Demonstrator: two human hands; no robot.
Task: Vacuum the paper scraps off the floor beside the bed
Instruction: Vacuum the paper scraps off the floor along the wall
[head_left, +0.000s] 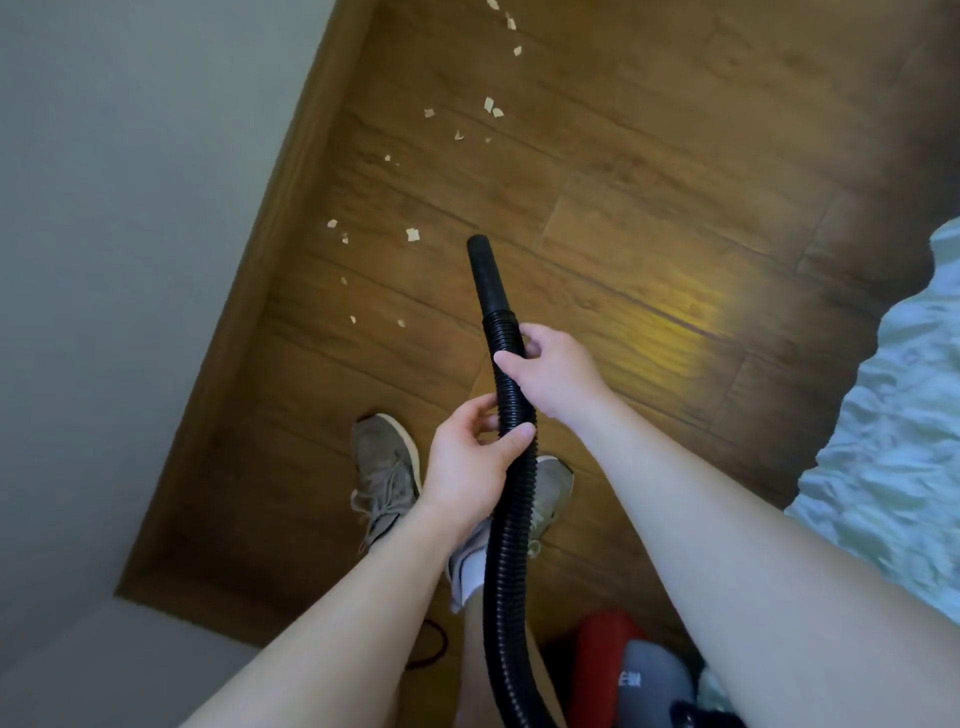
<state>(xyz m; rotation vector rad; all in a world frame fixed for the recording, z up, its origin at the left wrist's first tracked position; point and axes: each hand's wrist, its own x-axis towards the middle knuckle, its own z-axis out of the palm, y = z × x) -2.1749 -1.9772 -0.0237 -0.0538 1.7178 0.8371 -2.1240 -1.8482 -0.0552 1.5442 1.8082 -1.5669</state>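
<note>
A black ribbed vacuum hose (511, 519) rises from the bottom of the view and ends in a smooth black nozzle (487, 275) that points forward above the wooden floor (649, 234). My left hand (475, 457) grips the hose lower down, thumb over the ribs. My right hand (550, 371) holds it higher up, just below the nozzle. Several pale paper scraps (413, 235) lie scattered on the floor ahead and left of the nozzle, more farther off (492, 106). The red and grey vacuum body (623, 675) sits at the bottom.
A white wall (130, 260) with a wooden baseboard (280, 260) runs along the left. The bed with pale bedding (893, 426) fills the right edge. My feet in grey sneakers (387, 473) stand below the hands. A dark cord (431, 644) loops near the baseboard.
</note>
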